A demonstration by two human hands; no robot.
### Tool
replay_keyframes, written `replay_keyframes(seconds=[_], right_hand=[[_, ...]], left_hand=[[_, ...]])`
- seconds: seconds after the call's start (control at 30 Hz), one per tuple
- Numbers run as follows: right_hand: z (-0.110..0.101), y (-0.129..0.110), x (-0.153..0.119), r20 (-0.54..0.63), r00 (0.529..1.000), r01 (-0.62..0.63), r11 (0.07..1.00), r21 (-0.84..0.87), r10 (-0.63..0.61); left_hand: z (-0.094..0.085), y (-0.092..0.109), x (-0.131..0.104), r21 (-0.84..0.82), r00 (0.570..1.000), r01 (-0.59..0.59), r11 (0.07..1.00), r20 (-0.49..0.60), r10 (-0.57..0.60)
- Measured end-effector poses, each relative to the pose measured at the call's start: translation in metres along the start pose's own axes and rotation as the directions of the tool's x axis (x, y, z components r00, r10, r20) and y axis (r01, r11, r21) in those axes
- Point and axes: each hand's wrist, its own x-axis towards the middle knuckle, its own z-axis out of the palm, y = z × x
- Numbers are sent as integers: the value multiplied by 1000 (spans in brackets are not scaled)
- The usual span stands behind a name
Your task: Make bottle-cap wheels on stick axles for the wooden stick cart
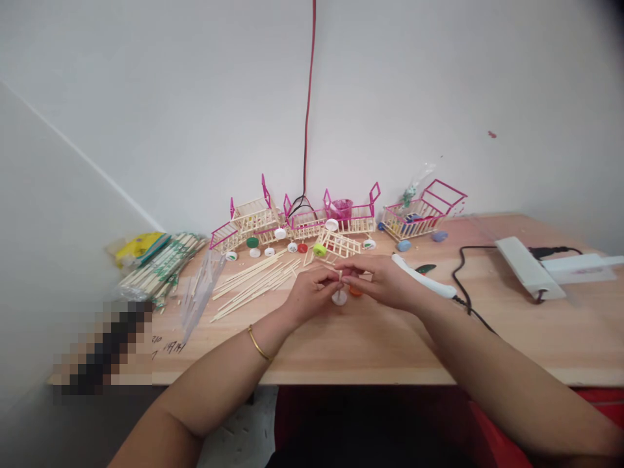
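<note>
My left hand (pixel 312 292) and my right hand (pixel 377 281) meet at the middle of the wooden table. Their fingertips pinch a short, thin stick that stands upright between them. At the stick's lower end is a whitish round cap (pixel 340 298), close to the tabletop. An orange cap (pixel 355 292) lies just right of it, partly under my right hand. Beyond my hands a small stick frame (pixel 341 246) lies on the table, with a yellow-green cap (pixel 320 249) by it.
Stick carts with pink rims (pixel 305 224) line the wall. Loose sticks (pixel 253 286) and bagged sticks (pixel 170 263) lie left. At right are a white glue gun (pixel 424 278), its black cable, a power strip (pixel 529 266) and another cart (pixel 414 221) holding caps.
</note>
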Motion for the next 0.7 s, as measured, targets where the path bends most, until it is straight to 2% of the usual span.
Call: replay_keyframes(seconds=[0.17,0.3,0.4,0.5,0.7], right_hand=[[0,-5,5,9,1000,-16,1000,-13,16],[0,-5,6,4,1000,-26,999,-26,26],[-1,-3,5,0,999,-35,999,-10,35],[-1,-3,5,-5,999,-37,999,-10,37],[0,-1,4,-11,1000,-29,999,-25,28]], left_hand=[[-1,1,0,-2,999,11,1000,36,-11],[-5,-2,1,-10,987,-8,1000,158,9],[-6,-6,1,97,968,-33,995,249,8],[-5,-7,0,236,956,-72,969,295,-1],[-3,-8,1,279,942,-109,954,336,10]])
